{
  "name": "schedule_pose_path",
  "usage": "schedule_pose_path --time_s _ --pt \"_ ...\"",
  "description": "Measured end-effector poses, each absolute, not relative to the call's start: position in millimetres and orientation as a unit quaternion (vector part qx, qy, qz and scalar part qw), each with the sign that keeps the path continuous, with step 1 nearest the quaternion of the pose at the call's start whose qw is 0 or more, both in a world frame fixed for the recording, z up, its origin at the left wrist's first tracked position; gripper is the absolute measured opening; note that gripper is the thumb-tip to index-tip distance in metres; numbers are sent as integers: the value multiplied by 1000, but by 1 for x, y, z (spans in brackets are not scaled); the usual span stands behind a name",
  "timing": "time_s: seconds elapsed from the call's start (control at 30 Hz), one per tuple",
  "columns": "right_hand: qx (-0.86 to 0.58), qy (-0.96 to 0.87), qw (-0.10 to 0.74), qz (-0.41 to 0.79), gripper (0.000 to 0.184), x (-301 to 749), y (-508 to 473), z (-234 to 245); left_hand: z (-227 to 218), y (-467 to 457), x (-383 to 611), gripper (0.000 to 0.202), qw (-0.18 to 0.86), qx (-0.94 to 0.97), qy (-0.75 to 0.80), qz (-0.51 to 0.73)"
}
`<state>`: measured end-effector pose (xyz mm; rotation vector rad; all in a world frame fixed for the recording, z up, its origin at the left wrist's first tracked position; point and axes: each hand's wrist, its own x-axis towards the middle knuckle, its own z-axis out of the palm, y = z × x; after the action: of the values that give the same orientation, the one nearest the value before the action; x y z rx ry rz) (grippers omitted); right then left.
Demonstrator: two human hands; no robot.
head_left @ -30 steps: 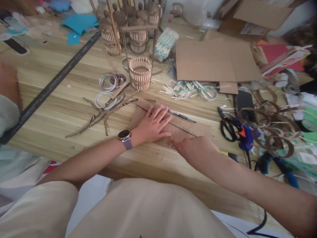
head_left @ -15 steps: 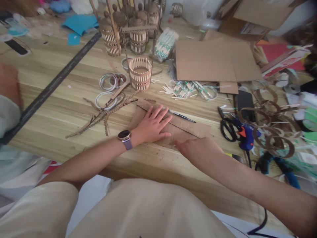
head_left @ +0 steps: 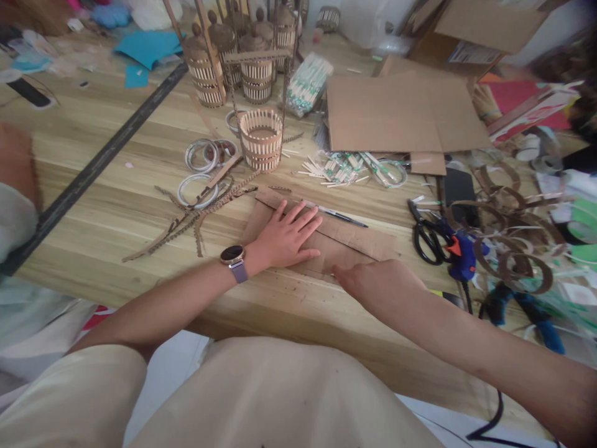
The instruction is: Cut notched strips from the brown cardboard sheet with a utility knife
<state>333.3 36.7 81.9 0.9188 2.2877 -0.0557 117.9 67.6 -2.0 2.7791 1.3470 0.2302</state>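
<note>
A flat piece of brown cardboard (head_left: 333,249) with a lengthwise slit or crease lies on the table near me. My left hand (head_left: 291,238) rests palm down on it, fingers spread, a watch on the wrist. At the cardboard's near edge, my right hand (head_left: 368,277) is closed with its fingers curled under; whatever it holds is hidden from view. A dark pen (head_left: 342,217) lies along the cardboard's far side, just beyond my left fingertips.
Beyond stand a stick basket (head_left: 262,142) and several lidded ones. Tape rings (head_left: 198,191) and cardboard strips (head_left: 175,227) lie left. Scissors (head_left: 426,239), a blue glue gun (head_left: 462,258) and curled strips (head_left: 527,267) crowd the right. Another person's arm (head_left: 17,168) shows far left.
My right hand has slid slightly to the right along the cardboard's near edge. The left hand stays flat in place, and the whole view has shifted a little.
</note>
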Motion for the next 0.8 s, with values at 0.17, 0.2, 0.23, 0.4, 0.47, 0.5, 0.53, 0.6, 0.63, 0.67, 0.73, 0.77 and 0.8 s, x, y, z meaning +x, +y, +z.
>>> schedule_pose_path --time_s 0.17,0.2,0.23,0.4,0.47,0.5,0.53,0.6,0.63,0.67,0.73,0.77,0.8 --pt "358 872 332 -26 41 333 36 86 -3 67 118 73 19 897 432 89" --pt "359 873 330 -26 41 334 35 86 -4 67 118 73 19 897 431 91" --pt "361 872 329 -27 40 335 35 86 -4 67 118 72 18 898 431 92" --pt "357 873 330 -36 41 341 35 87 -5 68 116 72 20 898 430 87" --pt "357 872 333 -38 40 342 36 88 -4 68 116 72 20 898 430 86" --pt "358 871 334 -38 39 343 36 88 -5 68 117 72 20 898 430 86" --pt "358 870 336 -37 40 344 36 88 -5 68 117 72 18 898 430 86" --pt "360 869 339 -37 42 345 35 90 -6 69 117 72 16 899 429 88" --pt "362 867 340 -38 44 345 35 91 -7 69 116 73 14 899 429 90" --pt "365 864 344 -41 45 345 35 93 -8 69 116 73 13 899 428 92" --pt "370 859 349 -47 47 345 34 96 -9 69 116 74 13 900 426 95" --pt "373 857 352 -51 47 344 34 97 -9 69 116 74 13 900 425 97" --pt "376 854 355 -54 46 344 34 98 -10 69 116 74 12 900 425 98"
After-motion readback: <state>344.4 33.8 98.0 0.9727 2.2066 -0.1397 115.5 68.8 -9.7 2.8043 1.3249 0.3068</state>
